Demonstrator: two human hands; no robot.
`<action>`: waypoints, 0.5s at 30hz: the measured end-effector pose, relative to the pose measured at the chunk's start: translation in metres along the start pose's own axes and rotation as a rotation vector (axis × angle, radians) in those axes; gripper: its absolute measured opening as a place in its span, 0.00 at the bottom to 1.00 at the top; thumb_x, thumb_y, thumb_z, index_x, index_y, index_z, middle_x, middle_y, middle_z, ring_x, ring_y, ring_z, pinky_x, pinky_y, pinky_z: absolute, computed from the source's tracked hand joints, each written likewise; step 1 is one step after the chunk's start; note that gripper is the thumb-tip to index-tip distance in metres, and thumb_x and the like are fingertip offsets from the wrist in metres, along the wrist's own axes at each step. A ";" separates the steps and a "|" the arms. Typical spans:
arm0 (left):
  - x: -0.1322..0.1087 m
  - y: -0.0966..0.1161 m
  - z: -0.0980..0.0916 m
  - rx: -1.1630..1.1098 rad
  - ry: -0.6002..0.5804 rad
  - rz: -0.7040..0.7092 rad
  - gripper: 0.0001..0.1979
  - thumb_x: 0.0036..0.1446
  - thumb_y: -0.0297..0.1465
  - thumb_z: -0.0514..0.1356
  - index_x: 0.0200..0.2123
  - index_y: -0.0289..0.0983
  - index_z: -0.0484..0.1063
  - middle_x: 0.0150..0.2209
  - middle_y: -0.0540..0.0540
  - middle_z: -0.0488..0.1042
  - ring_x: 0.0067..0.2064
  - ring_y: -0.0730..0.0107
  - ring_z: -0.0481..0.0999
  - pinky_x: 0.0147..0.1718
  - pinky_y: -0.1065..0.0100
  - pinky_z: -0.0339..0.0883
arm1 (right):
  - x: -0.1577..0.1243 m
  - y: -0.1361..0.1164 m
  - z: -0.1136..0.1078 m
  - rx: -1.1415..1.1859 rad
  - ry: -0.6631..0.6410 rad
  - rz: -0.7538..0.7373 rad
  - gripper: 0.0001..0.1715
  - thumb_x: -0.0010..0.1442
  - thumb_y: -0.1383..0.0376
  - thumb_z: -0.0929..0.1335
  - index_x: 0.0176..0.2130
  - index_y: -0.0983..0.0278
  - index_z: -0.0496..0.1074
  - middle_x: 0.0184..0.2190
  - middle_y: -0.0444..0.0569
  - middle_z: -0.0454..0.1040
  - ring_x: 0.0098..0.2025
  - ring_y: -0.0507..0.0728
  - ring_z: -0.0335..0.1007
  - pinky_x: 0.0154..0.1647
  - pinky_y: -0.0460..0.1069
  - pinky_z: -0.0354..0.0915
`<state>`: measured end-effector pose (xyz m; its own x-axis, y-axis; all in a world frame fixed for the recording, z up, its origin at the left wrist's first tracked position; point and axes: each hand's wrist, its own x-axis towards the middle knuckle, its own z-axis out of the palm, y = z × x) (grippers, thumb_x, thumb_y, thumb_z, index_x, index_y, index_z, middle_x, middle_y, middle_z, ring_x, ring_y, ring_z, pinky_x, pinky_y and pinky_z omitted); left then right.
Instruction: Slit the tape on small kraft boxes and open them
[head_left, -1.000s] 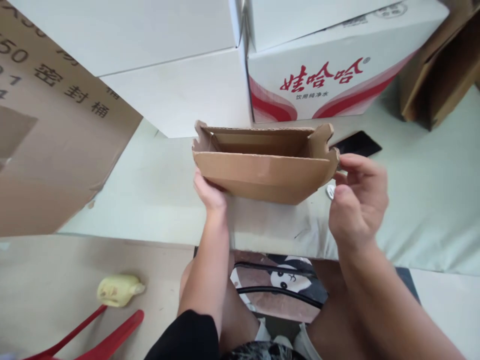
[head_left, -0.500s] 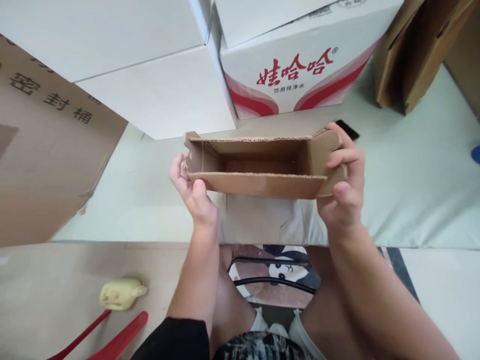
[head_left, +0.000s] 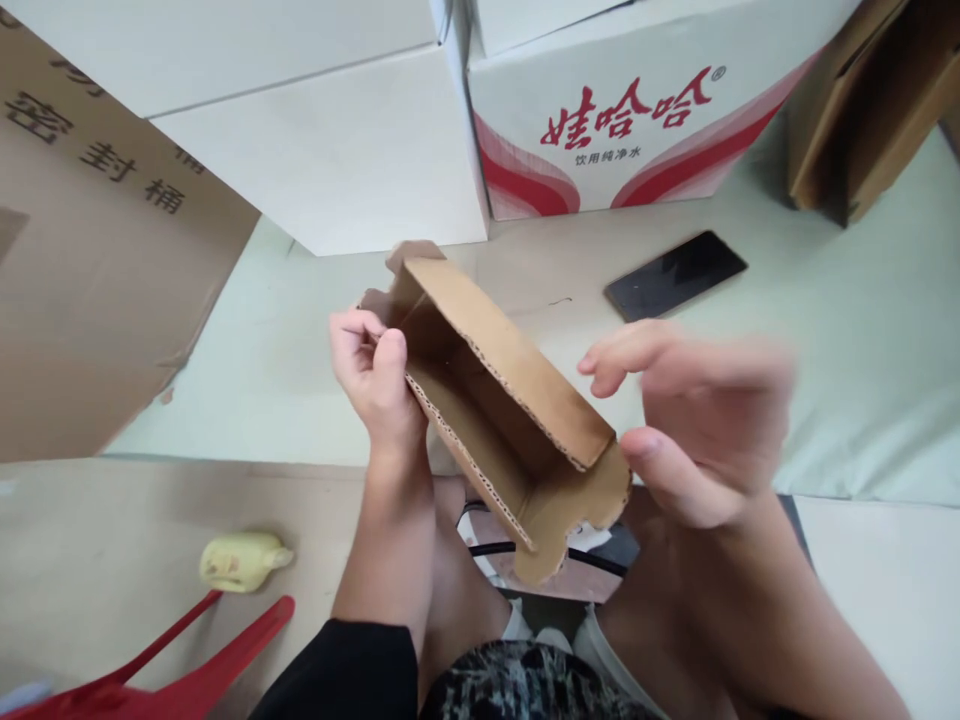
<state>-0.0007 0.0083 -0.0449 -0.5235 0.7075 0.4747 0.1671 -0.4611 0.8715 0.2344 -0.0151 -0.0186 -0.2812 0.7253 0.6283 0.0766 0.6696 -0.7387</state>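
A small brown cardboard box, its top flaps open, tilts down toward the right in mid-air. Its inside shows bare cardboard. My left hand pinches the box's wall near its upper left end, thumb on the near edge and fingers behind. Off the box's right end, my right hand is blurred, with thumb and fingers apart and nothing between them. Its thumb tip is close to the end flap; whether they touch I cannot tell. Beyond the hands, a dark phone lies on the pale green cloth.
White boxes and a red-and-white carton stand along the back. A large brown carton is at left, folded cardboard at right. On the floor lie a yellow bottle and a red object.
My right hand has let go of the box and moved off its right end. The box has swung from level to slanting, right end toward me. The phone is now uncovered.
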 end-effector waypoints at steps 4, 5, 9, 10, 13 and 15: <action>0.003 -0.002 -0.004 -0.010 -0.085 -0.009 0.14 0.51 0.37 0.67 0.27 0.39 0.63 0.26 0.52 0.57 0.29 0.71 0.55 0.31 0.65 0.52 | 0.006 -0.007 -0.002 -0.066 -0.160 -0.049 0.05 0.62 0.63 0.66 0.34 0.60 0.73 0.40 0.50 0.71 0.44 0.58 0.72 0.52 0.59 0.70; 0.004 -0.004 -0.006 -0.022 -0.107 -0.012 0.14 0.51 0.38 0.67 0.27 0.39 0.65 0.27 0.52 0.58 0.30 0.71 0.56 0.32 0.65 0.53 | 0.007 -0.008 -0.001 -0.081 -0.210 -0.046 0.06 0.62 0.64 0.66 0.34 0.60 0.73 0.42 0.50 0.71 0.45 0.59 0.72 0.53 0.59 0.70; 0.004 -0.012 -0.014 -0.044 -0.189 -0.012 0.16 0.52 0.44 0.69 0.30 0.40 0.70 0.29 0.51 0.62 0.30 0.70 0.59 0.32 0.66 0.54 | 0.007 -0.011 0.003 -0.114 -0.340 -0.049 0.12 0.60 0.69 0.66 0.43 0.62 0.76 0.47 0.53 0.71 0.52 0.60 0.72 0.57 0.58 0.69; 0.004 -0.013 -0.015 -0.049 -0.202 -0.010 0.16 0.52 0.44 0.70 0.31 0.40 0.71 0.29 0.51 0.63 0.30 0.70 0.59 0.32 0.66 0.54 | 0.006 -0.012 0.004 -0.114 -0.357 -0.052 0.17 0.59 0.70 0.66 0.47 0.61 0.76 0.50 0.54 0.70 0.56 0.61 0.70 0.60 0.59 0.68; 0.003 -0.015 -0.017 -0.061 -0.220 0.003 0.16 0.53 0.45 0.70 0.33 0.41 0.73 0.29 0.51 0.64 0.30 0.70 0.59 0.32 0.66 0.56 | 0.003 -0.015 0.006 -0.076 -0.421 -0.071 0.24 0.58 0.73 0.64 0.52 0.59 0.75 0.61 0.55 0.63 0.69 0.63 0.58 0.71 0.62 0.57; 0.003 -0.015 -0.017 -0.082 -0.222 0.000 0.15 0.53 0.44 0.70 0.34 0.41 0.74 0.30 0.51 0.65 0.32 0.69 0.62 0.34 0.66 0.59 | 0.003 -0.017 0.007 -0.030 -0.477 -0.056 0.18 0.59 0.70 0.65 0.48 0.60 0.75 0.65 0.55 0.59 0.72 0.64 0.53 0.74 0.63 0.52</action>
<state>-0.0187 0.0084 -0.0588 -0.3249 0.8039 0.4982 0.0937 -0.4968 0.8628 0.2257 -0.0256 -0.0059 -0.6929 0.5385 0.4795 0.0747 0.7151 -0.6951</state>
